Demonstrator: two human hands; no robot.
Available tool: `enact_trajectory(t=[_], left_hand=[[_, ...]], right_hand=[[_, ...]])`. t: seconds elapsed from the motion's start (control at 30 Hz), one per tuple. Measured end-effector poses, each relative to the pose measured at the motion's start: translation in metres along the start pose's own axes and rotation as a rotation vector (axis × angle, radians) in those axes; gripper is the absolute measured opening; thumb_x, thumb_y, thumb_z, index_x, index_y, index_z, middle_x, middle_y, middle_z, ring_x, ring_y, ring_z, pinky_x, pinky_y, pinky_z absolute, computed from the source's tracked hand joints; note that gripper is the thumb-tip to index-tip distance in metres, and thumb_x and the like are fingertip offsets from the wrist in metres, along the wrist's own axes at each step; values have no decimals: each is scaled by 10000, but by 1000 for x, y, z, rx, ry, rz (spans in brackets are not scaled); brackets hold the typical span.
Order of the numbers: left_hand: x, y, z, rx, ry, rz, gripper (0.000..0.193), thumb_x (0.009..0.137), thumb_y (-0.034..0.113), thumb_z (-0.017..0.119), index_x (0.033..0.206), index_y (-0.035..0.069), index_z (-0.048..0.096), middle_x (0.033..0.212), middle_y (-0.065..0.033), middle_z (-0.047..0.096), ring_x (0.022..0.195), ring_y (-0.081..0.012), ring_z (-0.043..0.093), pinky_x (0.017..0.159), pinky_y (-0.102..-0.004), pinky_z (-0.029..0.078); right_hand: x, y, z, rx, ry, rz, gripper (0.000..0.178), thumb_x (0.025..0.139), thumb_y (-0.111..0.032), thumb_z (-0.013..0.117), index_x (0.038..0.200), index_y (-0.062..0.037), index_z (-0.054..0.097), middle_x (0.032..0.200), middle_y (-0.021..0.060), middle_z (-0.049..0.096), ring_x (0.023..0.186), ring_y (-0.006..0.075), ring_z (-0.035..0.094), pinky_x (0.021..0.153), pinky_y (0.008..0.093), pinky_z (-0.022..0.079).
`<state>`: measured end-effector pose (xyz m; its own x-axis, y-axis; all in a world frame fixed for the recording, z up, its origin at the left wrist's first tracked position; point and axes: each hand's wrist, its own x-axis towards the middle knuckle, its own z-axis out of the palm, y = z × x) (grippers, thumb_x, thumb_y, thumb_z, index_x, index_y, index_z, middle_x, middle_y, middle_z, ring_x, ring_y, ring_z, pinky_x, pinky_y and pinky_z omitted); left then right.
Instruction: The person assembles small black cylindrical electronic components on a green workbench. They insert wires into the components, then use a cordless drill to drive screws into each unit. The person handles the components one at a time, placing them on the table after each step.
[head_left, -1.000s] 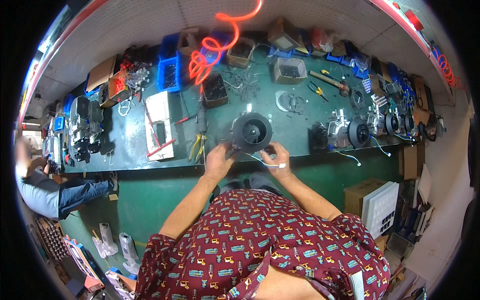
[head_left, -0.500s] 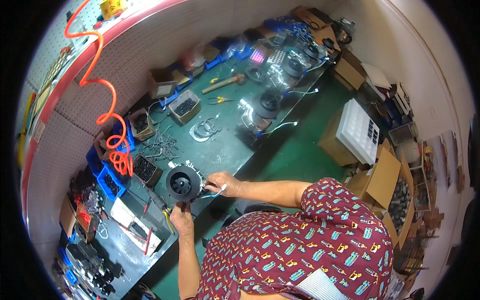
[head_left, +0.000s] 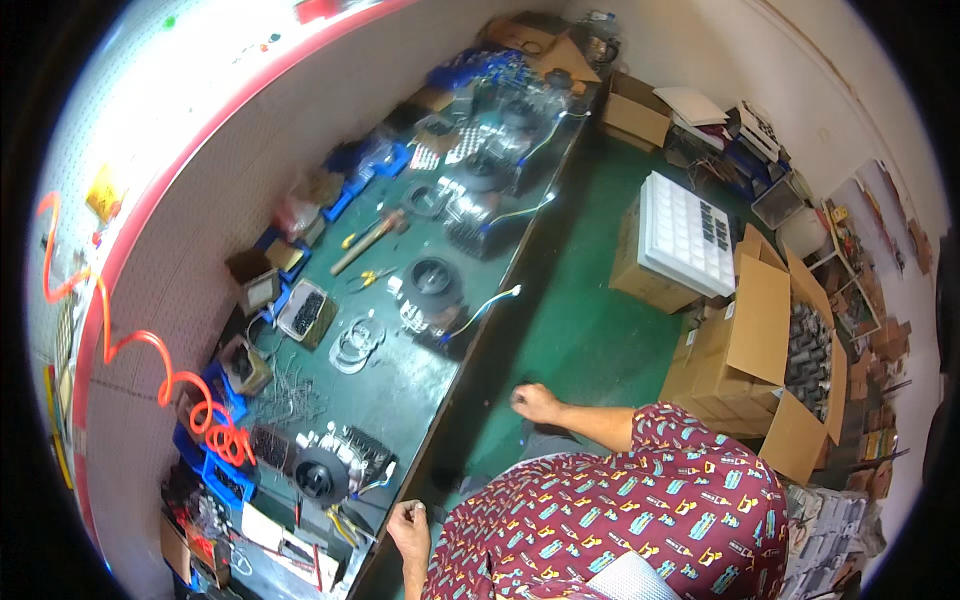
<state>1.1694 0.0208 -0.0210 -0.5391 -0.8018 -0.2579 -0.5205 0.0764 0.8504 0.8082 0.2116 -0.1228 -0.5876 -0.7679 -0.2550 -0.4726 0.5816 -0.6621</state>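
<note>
Blower unit [head_left: 338, 466] sits on the near part of the green bench [head_left: 412, 388], dark round fan housing facing up, a short lead with a pale plug trailing toward the right edge. Left hand [head_left: 408, 530] just beside that edge, apart from the unit, fingers bent inward; cannot tell whether they close on anything. Right hand [head_left: 537, 403] farther right, out over the green floor [head_left: 555, 340], well clear of the unit, fingers drawn together in a loose fist. Yellow-handled pliers [head_left: 343, 525] lie at the unit's near side, then a white block [head_left: 272, 532] with red-handled tools. Left of the unit, a dark box of small black parts [head_left: 271, 447]; beyond it, a heap of thin wires [head_left: 287, 395] and flat grey rings [head_left: 357, 343]. Second blower unit [head_left: 432, 288] farther along, others in line behind it toward the far end. Hammer [head_left: 368, 243] far left of these. Orange coiled hose [head_left: 165, 378] hangs at left. Right side, on the floor: carton topped with white trays [head_left: 685, 232], and nearer, an open carton [head_left: 755, 335] full of grey parts.
</note>
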Motion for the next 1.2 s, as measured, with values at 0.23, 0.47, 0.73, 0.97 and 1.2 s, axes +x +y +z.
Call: enact_trajectory(t=[0.23,0.47,0.73,0.97,1.2], left_hand=[[96,230,121,-102,-183,250,103,911,52,657,868,-41,647,720,-31,629,670,-66,555,609,-249,472],[176,430,311,-170,-444,625,162,938,142,659,964,-18,670,791,-69,654,749,-99,595,682,-293,503],[311,454,567,-590,-297,375,208,942,104,626,1126,16,592,883,4,597,717,-75,523,637,-237,443],[474,509,701,-458,163,198,434,901,81,596,1302,-53,499,1200,-191,621,1116,-300,595,990,-384,458],[636,539,751,-115,676,29,504,814,73,670,1281,-50,526,1238,-296,573,1157,-447,553,1018,-466,434]], right_hand=[[-42,200,-80,-45,-45,384,240,782,-259,693,884,-50,753,901,180,730,870,328,712,814,427,565],[-21,304,-189,210,258,515,236,795,-173,721,964,-12,749,849,155,736,782,259,710,727,379,560],[16,348,-255,653,400,707,186,849,-138,676,912,29,728,750,102,702,635,160,650,564,322,517],[25,429,-285,544,323,621,205,867,-152,674,920,44,706,733,119,686,600,165,638,536,313,521],[20,462,-393,142,108,684,275,863,-255,663,894,5,748,730,110,704,609,181,624,595,351,504]])
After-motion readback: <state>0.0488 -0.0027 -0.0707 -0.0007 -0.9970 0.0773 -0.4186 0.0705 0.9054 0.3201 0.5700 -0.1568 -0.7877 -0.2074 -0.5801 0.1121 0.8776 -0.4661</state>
